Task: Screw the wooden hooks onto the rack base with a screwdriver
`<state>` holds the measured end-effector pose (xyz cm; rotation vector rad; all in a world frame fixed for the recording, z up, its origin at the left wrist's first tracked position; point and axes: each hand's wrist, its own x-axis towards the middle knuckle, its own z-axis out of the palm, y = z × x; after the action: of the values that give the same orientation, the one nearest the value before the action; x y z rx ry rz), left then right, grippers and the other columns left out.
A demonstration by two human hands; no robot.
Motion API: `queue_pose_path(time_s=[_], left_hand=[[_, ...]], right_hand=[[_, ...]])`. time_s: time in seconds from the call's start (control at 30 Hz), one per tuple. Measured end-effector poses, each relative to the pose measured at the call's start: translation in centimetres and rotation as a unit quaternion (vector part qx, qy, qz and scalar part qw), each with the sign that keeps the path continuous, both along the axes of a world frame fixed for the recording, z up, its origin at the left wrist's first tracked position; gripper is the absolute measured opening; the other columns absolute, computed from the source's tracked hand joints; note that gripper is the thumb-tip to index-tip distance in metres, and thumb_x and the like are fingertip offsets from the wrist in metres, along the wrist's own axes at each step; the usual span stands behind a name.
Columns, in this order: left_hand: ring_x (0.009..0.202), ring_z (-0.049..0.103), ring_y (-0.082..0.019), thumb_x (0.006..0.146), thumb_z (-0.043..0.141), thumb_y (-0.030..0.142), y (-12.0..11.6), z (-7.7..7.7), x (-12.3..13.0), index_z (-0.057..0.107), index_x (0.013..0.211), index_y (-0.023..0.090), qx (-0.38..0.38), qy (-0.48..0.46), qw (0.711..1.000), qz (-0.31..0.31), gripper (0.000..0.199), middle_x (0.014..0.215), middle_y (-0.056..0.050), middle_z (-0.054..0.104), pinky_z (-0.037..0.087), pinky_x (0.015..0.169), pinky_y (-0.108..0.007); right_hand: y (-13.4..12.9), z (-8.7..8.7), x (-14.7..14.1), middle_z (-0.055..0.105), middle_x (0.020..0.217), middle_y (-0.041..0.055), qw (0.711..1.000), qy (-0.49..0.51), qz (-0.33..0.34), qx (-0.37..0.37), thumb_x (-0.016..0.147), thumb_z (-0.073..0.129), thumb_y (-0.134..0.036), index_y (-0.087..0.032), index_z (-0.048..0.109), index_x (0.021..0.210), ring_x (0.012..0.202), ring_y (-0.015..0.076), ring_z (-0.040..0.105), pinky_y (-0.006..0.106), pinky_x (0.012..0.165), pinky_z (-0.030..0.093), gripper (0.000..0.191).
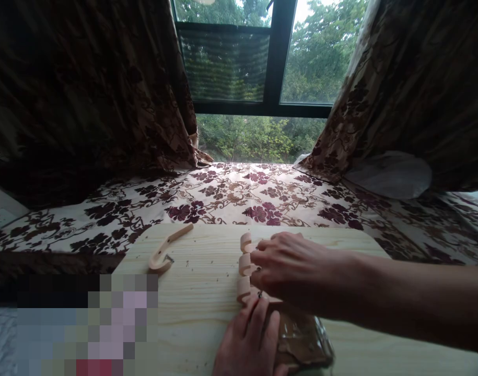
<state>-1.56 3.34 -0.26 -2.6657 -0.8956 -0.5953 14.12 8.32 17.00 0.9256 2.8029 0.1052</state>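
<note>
Left of the board point(207, 334), a mosaic patch blurs part of the view. Patterned cloth point(226, 196) runs past the board's far edge. On the board, near its far-left corner, lies a curled wooden piece point(159, 254) with a small metal part at its curl. To its right, the board's bare grain runs in a broad band dotted with dark specks.

Near the board's middle, three similar curled pieces point(245, 265) stand in a row, curls to the left, running from near the far edge toward the near side. The left hand point(248, 337) reaches over the board's near edge, fingers bent, tips at a small dark metal bit point(259, 294) by the nearest curl; whether it pinches anything, I cannot tell. The right hand point(283, 263) crosses from the board's right side, fingers bent down over the row; its grip is hidden.

Beside the left hand, on the board, lies a brown packet point(301, 334) with a glossy clear covering, contents unclear. Beyond the board's far-right corner sits a whitish plastic bag point(393, 175); what it holds cannot be told.
</note>
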Motion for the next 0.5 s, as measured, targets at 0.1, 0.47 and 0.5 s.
queue_pose_path(time_s=[0.1,0.47,0.5], left_hand=[[0.106,0.057,-0.023,0.078,0.057,0.061,-0.3,0.3,0.2,0.051,0.122,0.023,-0.038,0.012,0.999,0.017,0.059,0.12,-0.005,0.059,0.053,0.083,-0.029],[0.113,0.053,-0.026,0.078,0.056,0.06,0.1,-0.4,-0.3,0.05,0.123,0.02,0.022,0.001,1.0,-0.012,0.061,0.128,-0.01,0.052,0.052,0.085,-0.031],[0.114,0.053,-0.027,0.078,0.057,0.06,0.1,-0.3,-0.2,0.05,0.123,0.02,0.017,0.001,1.0,-0.011,0.061,0.128,-0.01,0.052,0.052,0.085,-0.032]], right_hand=[[-0.3,-1.0,-0.2,0.062,0.075,0.0059,0.998,-0.006,0.041,0.05,0.077,0.064,-0.012,-0.017,0.059,0.058,0.065,0.0176,0.049,0.033,0.048,0.022,0.02],[1.4,-1.0,0.2,0.047,0.049,-0.001,0.999,-0.043,0.001,-0.004,0.076,0.062,-0.012,-0.016,0.055,0.057,0.043,0.0101,0.024,0.027,0.04,0.018,0.021],[1.4,-0.8,0.0,0.048,0.05,-0.001,0.999,-0.043,-0.002,-0.004,0.076,0.063,-0.013,-0.016,0.057,0.06,0.043,0.0106,0.025,0.027,0.04,0.018,0.017]])
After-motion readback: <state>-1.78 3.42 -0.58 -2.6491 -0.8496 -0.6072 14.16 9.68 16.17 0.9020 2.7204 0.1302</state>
